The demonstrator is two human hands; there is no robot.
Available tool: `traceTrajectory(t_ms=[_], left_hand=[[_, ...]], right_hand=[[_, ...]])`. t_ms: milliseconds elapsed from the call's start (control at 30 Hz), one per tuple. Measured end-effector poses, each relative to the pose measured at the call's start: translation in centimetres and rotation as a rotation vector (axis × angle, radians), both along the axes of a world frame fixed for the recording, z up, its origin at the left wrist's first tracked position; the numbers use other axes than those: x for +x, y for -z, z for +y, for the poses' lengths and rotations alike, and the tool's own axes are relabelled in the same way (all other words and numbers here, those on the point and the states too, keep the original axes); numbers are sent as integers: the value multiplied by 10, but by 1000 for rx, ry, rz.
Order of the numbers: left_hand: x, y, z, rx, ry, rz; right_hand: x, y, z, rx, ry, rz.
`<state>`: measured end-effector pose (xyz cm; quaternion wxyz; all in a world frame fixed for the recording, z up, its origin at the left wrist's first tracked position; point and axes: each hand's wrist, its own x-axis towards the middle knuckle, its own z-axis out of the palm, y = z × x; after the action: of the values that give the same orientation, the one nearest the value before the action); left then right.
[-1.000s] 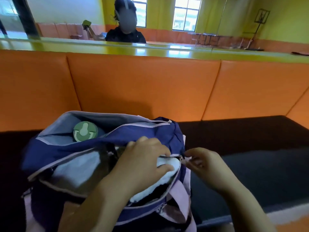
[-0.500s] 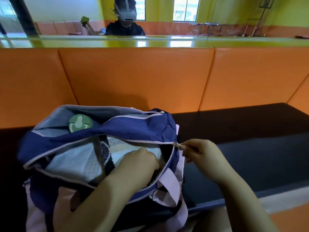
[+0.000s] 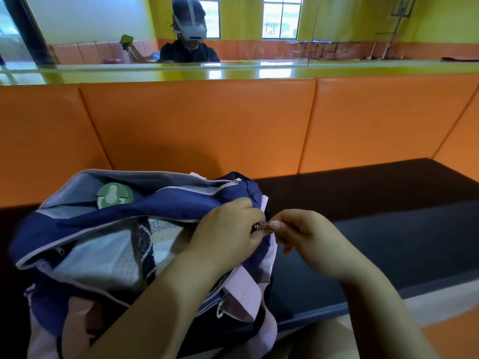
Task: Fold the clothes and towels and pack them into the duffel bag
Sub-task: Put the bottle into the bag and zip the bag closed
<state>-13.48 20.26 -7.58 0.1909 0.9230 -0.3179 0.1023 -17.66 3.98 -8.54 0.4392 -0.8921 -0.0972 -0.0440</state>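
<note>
Right hand (image 3: 308,239) has the zipper pull (image 3: 262,226) pinched tight between thumb and fingertip at the right-hand end of the duffel bag (image 3: 181,206), and the left hand (image 3: 228,234) is clamped on the bag's fabric just beside it, knuckles nearly touching the right. This looks like the closing step, and the way to do it well is plain: keep the left hand bracing the end of the bag so the track stays taut, draw the pull leftward along the opening, and press the cloth down ahead of it so nothing snags in the teeth. Left of the hands the main opening gapes wide, with folded items inside: I count one pale towel (image 3: 103,257) and one dark-and-light patterned piece (image 3: 147,239), possibly more beneath, hard to tell. Beyond the hands, one green bottle cap (image 3: 114,195) pokes from the far compartment. One bag, two zip tracks visible. Beyond that, orange padding (image 3: 197,125).
</note>
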Motion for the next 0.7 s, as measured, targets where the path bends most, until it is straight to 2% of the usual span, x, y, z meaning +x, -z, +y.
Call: traceTrajectory(t_ms=[100,133,267,467,533,700], left_hand=[[1,6,-2,-66,-49,7],[1,8,-1,-87,-60,6],[-3,10,3,-203,-108,50],[-6,8,10,-251,-97,49],[-6,9,15,-243,-109,51],[-7,11,40,-262,-207,117]], right_hand=[[2,5,-9,179,26,7],[4,7,-13,182,52,-10],[15,20,-14,-26,131,-89],[33,35,18,-198,19,-238],[34,40,21,-219,59,-299],[28,47,13,-186,188,-235]])
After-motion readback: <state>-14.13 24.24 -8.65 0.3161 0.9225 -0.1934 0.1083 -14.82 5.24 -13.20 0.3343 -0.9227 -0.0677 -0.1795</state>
